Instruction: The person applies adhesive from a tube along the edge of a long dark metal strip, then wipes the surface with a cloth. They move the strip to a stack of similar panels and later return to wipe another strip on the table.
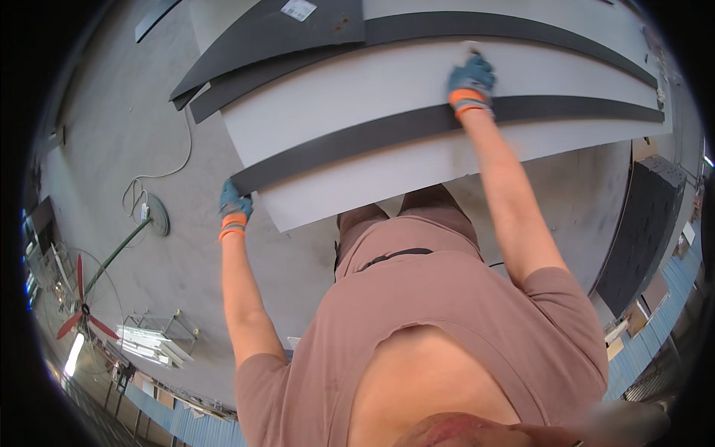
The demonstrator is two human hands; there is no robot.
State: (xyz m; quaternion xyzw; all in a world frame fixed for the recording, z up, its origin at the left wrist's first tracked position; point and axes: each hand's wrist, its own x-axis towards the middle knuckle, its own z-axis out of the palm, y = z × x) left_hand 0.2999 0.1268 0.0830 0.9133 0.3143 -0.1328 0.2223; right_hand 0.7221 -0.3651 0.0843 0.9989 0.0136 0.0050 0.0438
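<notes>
A long, dark grey flat strip (357,139) lies across a white board (320,104) in front of me. My left hand (235,201), in a blue glove with an orange cuff, closes round the strip's left end, which sticks out past the board's edge. My right hand (472,80), gloved the same way, is closed above the board just beyond the strip, right of its middle. A small whitish bit (471,48) shows at its fingertips, too blurred to name. The right forearm crosses over the strip.
Along the board's far side lies another dark strip (484,24), with a dark panel (275,37) bearing a label over its left part. A pedestal fan (84,308) and a cable (167,175) are on the left. A dark stack (644,216) stands at right.
</notes>
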